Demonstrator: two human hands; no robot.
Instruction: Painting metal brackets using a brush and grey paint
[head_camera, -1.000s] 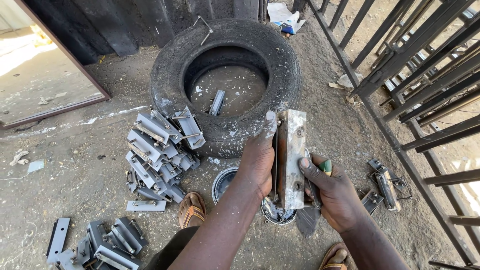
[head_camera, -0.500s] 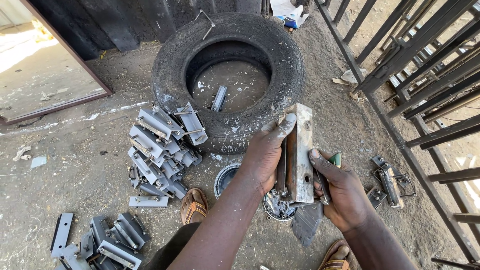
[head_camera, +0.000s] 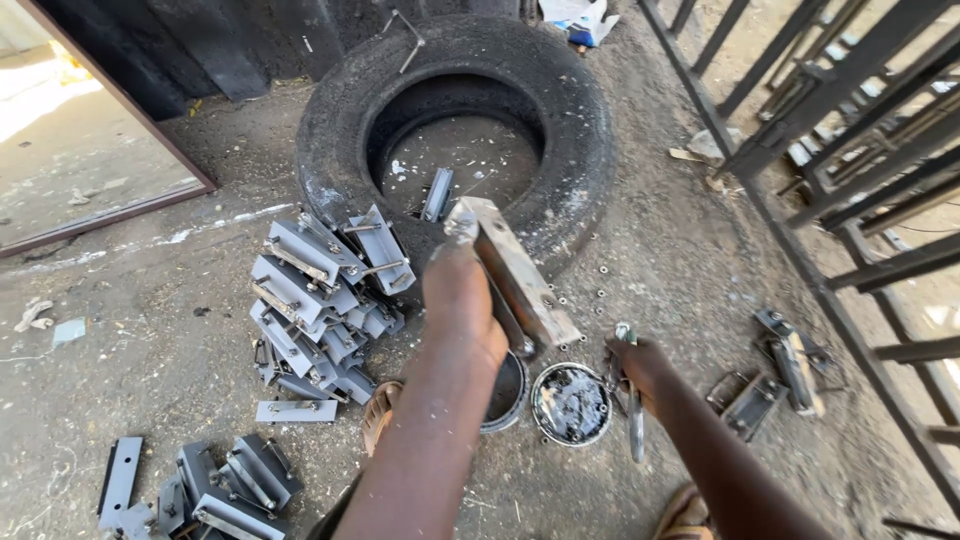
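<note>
My left hand (head_camera: 462, 300) grips a long grey metal channel piece (head_camera: 515, 268) and holds it tilted, its far end pointing toward the old tyre (head_camera: 560, 120). My right hand (head_camera: 640, 365) is lower and to the right, closed around a thin metal tool (head_camera: 632, 400) that hangs down beside a small round tin of dark paint (head_camera: 571, 402). A second round tin (head_camera: 505, 392) sits partly hidden under my left forearm. Another grey metal piece (head_camera: 436, 194) lies inside the tyre's opening.
A heap of grey metal brackets (head_camera: 315, 300) lies left of my arm, with more brackets (head_camera: 215, 485) at the lower left. Dark metal parts (head_camera: 785, 365) rest on the dirt to the right, beside a black metal gate (head_camera: 850, 170). My sandalled foot (head_camera: 378, 412) shows below.
My left hand has swung the metal channel from upright to tilted toward the tyre. My right hand has let go of it and dropped down toward the paint tin.
</note>
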